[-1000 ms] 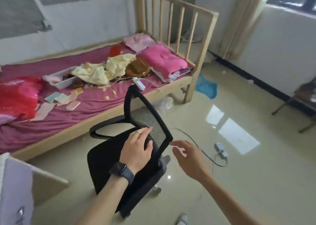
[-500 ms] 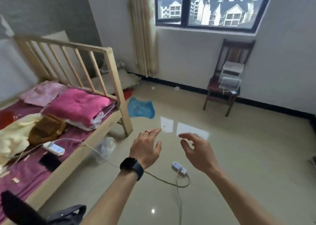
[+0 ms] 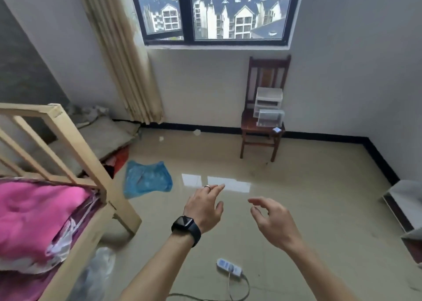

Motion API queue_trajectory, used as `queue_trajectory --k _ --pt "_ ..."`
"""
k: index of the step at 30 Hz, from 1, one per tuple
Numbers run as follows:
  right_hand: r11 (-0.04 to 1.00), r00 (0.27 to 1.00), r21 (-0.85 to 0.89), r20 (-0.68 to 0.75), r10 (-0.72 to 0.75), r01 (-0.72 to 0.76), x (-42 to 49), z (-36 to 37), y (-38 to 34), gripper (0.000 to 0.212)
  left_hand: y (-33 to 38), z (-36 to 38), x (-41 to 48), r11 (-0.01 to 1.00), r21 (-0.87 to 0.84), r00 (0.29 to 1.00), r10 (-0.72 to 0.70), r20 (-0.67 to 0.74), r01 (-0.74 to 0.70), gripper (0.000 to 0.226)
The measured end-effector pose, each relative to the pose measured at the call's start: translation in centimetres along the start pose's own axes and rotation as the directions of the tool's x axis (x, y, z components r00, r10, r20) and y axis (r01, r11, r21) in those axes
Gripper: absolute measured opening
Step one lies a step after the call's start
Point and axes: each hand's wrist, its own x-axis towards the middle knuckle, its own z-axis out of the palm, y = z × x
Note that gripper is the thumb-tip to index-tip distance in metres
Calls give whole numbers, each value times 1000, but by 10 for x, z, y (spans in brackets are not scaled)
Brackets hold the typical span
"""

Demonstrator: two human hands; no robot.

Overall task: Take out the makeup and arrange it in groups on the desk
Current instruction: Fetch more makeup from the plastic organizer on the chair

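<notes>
Both the left hand [image 3: 203, 209] and right hand [image 3: 271, 223] hover empty, fingers loosely spread. No makeup shows; perhaps it's inside the white drawer boxes [image 3: 268, 104] on the wooden chair [image 3: 267, 72], so fetching calls for walking over there.

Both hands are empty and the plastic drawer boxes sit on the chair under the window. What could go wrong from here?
1. The power strip and its cord lie on the floor just below the left hand and right hand; a foot could snag them.
2. The blue plastic bag lies on the glossy floor beside the bed frame, a possible slip.
3. The clear drawer box stands near the front of the wooden chair seat; a hasty grab might topple it.
</notes>
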Motion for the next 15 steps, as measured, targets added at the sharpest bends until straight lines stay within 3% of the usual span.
queue_trajectory --k 6,15 --pt "993 992 -25 -54 116 -118 104 -10 1 25 -32 -19 127 996 9 993 88 77 -89 54" --pt "969 958 -15 -151 243 -248 193 -40 43 24 -21 3 258 982 -12 961 185 206 -187 54"
